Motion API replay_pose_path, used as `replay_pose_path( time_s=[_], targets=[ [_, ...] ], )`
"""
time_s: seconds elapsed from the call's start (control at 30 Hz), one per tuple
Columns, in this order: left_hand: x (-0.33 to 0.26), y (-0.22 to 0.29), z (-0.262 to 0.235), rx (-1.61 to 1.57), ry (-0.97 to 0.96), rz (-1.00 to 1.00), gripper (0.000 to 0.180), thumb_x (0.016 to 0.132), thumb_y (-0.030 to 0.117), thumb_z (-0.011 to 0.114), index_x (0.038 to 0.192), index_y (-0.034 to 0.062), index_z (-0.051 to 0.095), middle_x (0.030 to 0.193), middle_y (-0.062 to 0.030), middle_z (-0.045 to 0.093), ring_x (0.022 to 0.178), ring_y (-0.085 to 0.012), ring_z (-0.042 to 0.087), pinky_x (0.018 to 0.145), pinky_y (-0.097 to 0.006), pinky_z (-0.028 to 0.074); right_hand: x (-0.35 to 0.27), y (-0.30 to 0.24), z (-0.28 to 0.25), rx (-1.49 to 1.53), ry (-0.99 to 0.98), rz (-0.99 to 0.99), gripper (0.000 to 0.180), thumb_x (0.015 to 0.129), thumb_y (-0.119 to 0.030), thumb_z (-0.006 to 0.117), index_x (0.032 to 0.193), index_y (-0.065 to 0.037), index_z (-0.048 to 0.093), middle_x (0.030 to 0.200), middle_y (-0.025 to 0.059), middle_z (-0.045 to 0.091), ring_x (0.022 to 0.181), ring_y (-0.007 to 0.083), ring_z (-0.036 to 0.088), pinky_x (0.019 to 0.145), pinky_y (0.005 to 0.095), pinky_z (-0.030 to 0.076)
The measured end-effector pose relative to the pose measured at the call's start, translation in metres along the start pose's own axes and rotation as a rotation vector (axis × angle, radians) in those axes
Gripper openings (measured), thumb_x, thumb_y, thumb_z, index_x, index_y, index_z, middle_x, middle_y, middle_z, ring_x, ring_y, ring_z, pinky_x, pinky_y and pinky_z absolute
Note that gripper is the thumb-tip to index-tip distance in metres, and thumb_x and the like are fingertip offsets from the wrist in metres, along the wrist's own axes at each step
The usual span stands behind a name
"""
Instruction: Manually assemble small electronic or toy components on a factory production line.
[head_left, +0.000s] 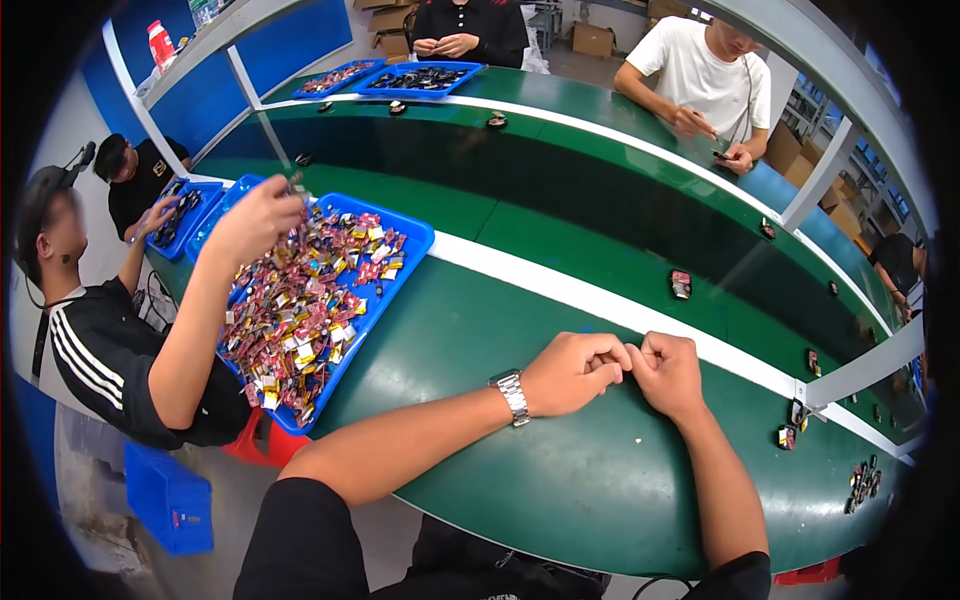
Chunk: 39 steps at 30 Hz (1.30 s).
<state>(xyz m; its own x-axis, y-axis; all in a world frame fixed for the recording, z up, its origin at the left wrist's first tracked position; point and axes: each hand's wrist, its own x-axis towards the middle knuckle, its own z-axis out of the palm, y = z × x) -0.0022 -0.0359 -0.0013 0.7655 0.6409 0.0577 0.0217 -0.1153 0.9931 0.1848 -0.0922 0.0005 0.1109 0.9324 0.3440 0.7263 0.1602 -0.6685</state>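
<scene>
Forearms lie closest to me, left hand and right hand meeting over the desk, fingers curled; I can't tell if they grip anything. I'd brace both wrists; the nearest red-black component lies on the green belt.

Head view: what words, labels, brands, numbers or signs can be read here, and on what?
Nothing reads clearly enough to quote.
Small red-and-black part: markings too small.
Blue bin: label too small.
Red bottle: label blurred.
Wearer's black clothing: pale lettering, cut off below.
Neighbour's black shirt: chest mark too small.
</scene>
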Motion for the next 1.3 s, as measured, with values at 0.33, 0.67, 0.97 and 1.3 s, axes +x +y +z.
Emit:
replay_pose_path(
  time_s=[0.33,0.67,0.97,1.3],
  targets=[
    [0.000,0.010,0.008,0.235,-0.067,0.127,0.010,0.088,0.010,0.062,0.091,0.0020,0.066,0.078,-0.0084,0.067,0.064,-0.0130,0.061,0.062,-0.028,0.049,-0.003,0.000,-0.010,-0.076,-0.039,0.014,0.037,0.076,-0.011,0.073,0.055,-0.003,0.043,0.049,0.0108,0.045,0.044,0.0232,0.039,0.045,0.0340,0.034],
    [-0.005,0.010,0.004,0.365,-0.093,0.201,0.007,0.086,0.007,0.065,0.082,0.0011,0.063,0.067,-0.0051,0.057,0.055,-0.0100,0.049,0.052,-0.026,0.040,-0.001,0.001,-0.006,-0.109,-0.137,-0.007,0.033,0.079,-0.022,0.067,0.058,-0.006,0.046,0.056,0.0110,0.053,0.056,0.0343,0.053,0.054,0.0441,0.041],
    [0.002,0.002,0.003,0.410,-0.102,0.251,0.033,0.084,0.008,0.066,0.060,0.0001,0.044,0.057,-0.0043,0.043,0.051,-0.0116,0.032,0.048,-0.031,0.028,-0.004,0.004,-0.017,-0.102,-0.136,-0.079,0.036,0.079,-0.021,0.070,0.059,-0.005,0.045,0.052,0.0103,0.048,0.051,0.0297,0.049,0.050,0.0399,0.037],
    [0.000,0.006,0.006,0.462,-0.095,0.236,0.038,0.084,0.010,0.068,0.059,0.0006,0.041,0.055,-0.0053,0.041,0.050,-0.0140,0.031,0.047,-0.032,0.028,-0.092,0.088,-0.169,-0.627,0.604,0.255,0.015,0.083,-0.011,0.069,0.084,-0.003,0.057,0.079,0.0119,0.059,0.076,0.0302,0.059,0.069,0.0393,0.048]
  ],
)
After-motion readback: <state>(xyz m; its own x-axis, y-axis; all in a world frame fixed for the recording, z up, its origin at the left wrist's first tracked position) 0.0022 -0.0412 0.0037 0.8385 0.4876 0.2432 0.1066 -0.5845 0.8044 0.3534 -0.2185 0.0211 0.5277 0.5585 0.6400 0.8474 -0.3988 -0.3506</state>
